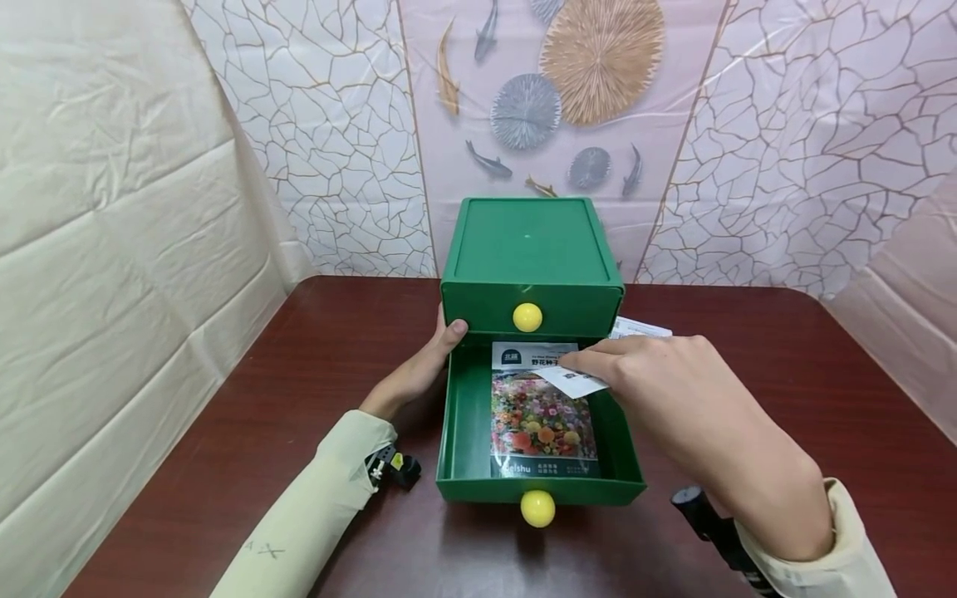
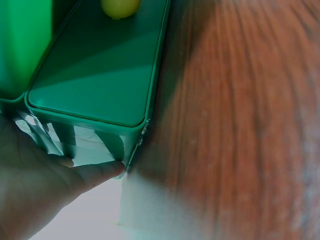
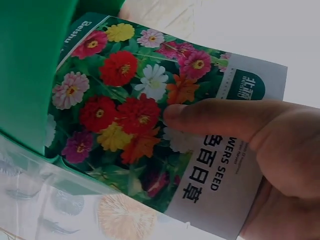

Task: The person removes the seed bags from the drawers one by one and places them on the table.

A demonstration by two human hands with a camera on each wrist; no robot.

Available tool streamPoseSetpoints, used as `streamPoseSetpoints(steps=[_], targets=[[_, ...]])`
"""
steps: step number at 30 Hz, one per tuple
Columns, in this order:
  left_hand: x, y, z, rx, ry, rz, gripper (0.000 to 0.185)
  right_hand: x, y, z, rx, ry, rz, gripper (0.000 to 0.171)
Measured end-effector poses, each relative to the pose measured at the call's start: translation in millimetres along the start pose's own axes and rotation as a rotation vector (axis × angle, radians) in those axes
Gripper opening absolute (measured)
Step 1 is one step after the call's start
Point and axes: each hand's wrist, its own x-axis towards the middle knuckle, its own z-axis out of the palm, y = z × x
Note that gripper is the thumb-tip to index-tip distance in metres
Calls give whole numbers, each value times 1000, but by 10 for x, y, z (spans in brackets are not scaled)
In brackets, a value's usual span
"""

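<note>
- Step in hand (judged): transfer of the held seed packet [image 3: 135, 100] at the green open drawer [image 1: 467, 415]; whether inward or outward cannot be told.
- Right hand [image 1: 661, 378]: pinches the held seed packet, thumb across its printed front, above the drawer's far right part.
- Left hand [image 1: 419, 370]: fingers extended along the left side of the green cabinet [image 1: 527, 241], thumb at its front edge, apparently bracing it on the desk [image 1: 299, 423].
- Next move (judged): if stowing, lower the packet flat onto the flower packet [image 1: 534, 419] lying face up inside, clear of the right wall.
- Held packet, legible: "Beishu", "WERS SEED" (start covered), "色百日草".
- Flower packet, legible: "eishu" (first letter unclear), "野花种"; remaining characters covered by the right hand.
- Smaller print: unreadable.
</note>
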Motion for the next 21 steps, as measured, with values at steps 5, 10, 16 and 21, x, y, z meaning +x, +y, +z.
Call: streamPoseSetpoints(steps=[5,10,16,21], targets=[[-1,-5,6,-4,0,10,109,-54,24,-73,11,102,-28,62],[0,1,8,-6,-3,4,111,-99,41,-156,7,175,-44,61],[-4,8,-4,-2,1,2,110,-163,96,-248,6,206,-58,69],[-22,-7,-14,4,-8,-15,108,-483,871,365,6,248,-76,71]])
